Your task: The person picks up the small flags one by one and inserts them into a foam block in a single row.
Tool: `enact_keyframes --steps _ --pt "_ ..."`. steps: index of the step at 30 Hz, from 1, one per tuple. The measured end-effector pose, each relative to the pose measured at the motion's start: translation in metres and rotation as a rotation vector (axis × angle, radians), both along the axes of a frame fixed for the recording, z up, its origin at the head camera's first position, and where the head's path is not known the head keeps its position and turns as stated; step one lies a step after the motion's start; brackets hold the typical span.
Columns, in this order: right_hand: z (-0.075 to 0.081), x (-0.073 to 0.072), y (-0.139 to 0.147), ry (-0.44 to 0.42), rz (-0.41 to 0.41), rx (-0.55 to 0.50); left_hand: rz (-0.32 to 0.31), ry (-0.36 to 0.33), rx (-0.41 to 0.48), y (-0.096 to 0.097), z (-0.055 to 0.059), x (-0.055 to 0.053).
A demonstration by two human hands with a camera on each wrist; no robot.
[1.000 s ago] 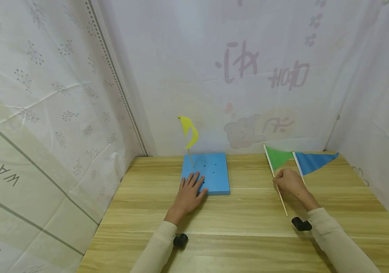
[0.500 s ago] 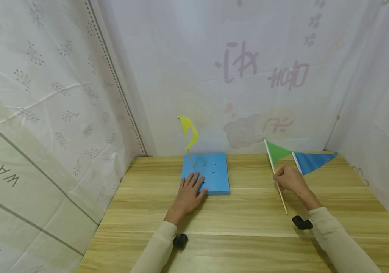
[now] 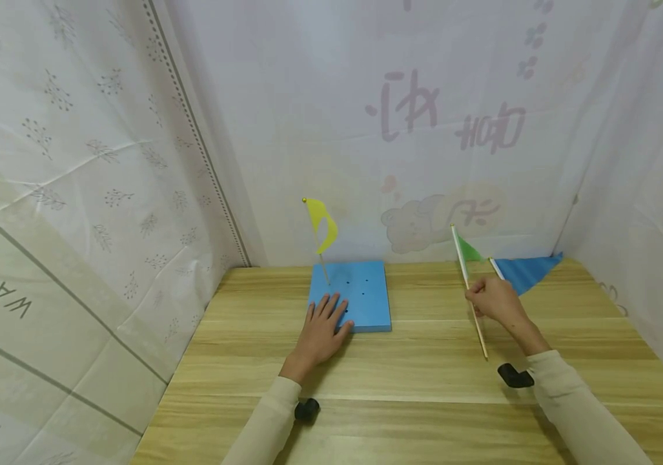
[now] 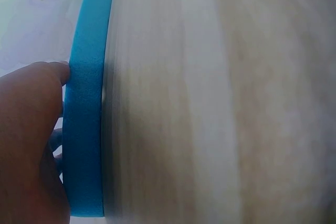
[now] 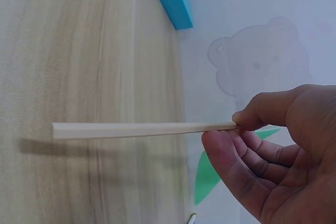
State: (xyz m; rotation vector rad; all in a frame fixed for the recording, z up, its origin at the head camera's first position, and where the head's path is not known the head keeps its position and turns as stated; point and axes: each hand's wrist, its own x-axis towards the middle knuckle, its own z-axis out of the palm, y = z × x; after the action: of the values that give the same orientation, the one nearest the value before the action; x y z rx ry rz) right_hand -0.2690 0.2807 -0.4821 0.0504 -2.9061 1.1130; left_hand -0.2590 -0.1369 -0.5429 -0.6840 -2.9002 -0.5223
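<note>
My left hand [image 3: 321, 329] rests with spread fingers on the near left part of a blue foam block [image 3: 373, 310], which has several small holes in its top. A yellow flag [image 3: 323, 223] stands in the block, its stick leaning slightly left. In my right hand [image 3: 496, 300], thumb and fingertips pinch the wooden stick [image 5: 142, 129] of a green pennant flag [image 3: 468, 248]. The right wrist view shows the stick's bare end out over the table, its shadow beneath. Just beyond the right hand is a blue pennant flag [image 3: 525, 271], its lower stick hidden behind the hand.
The wood-grain table [image 3: 401, 387] ends at a printed curtain [image 3: 331, 116] at the back, with more curtain at both sides. A black wrist camera [image 3: 516, 376] sits at the right sleeve and another black camera [image 3: 308, 411] at the left one.
My right hand has lifted the green flag; its tip has risen and its cloth looks narrower. The blue flag has shifted slightly left. My left hand and the block stay put.
</note>
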Motion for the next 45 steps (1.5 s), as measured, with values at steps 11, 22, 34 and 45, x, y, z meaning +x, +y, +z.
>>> enact_keyframes --steps 11,22,34,45 --pt "0.01 -0.001 -0.002 -0.002 -0.013 0.014 -0.018 0.017 0.022 0.0 -0.001 0.0" --pt "0.019 -0.004 -0.009 0.01 -0.022 -0.021 -0.007 0.011 -0.003 -0.001 -0.002 -0.001" --pt "0.032 -0.007 -0.019 0.062 -0.015 -0.068 -0.02 0.022 0.013 -0.001 -0.002 -0.003" --pt "0.042 -0.01 -0.031 0.101 -0.014 -0.104 -0.019 0.029 0.024 -0.001 -0.003 -0.002"
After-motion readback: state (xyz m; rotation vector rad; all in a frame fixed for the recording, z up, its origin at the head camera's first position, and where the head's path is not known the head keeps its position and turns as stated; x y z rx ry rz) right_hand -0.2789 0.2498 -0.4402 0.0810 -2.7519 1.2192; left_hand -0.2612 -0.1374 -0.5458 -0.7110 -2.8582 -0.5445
